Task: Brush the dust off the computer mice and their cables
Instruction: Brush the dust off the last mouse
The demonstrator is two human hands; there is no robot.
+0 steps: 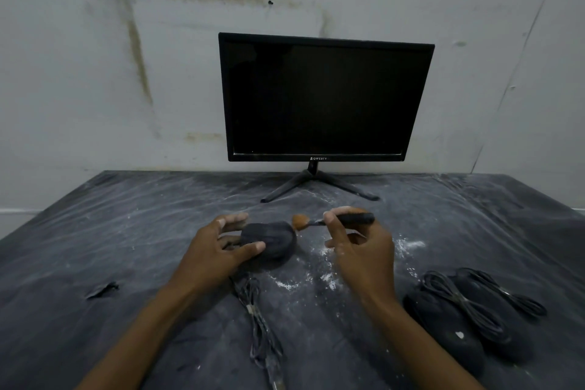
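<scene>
Left hand [221,247] curled round dusty mouse [269,242] on counter [126,231]. Right hand [357,244] pinching brush [332,221], bristles just beside mouse.

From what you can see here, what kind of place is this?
Probably a makeshift computer workbench: a dark monitor stands against a stained wall, and wired mice lie on a dusty plastic-covered table.

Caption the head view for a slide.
Left hand holds a dusty mouse while right hand brushes it with a brush.
</scene>
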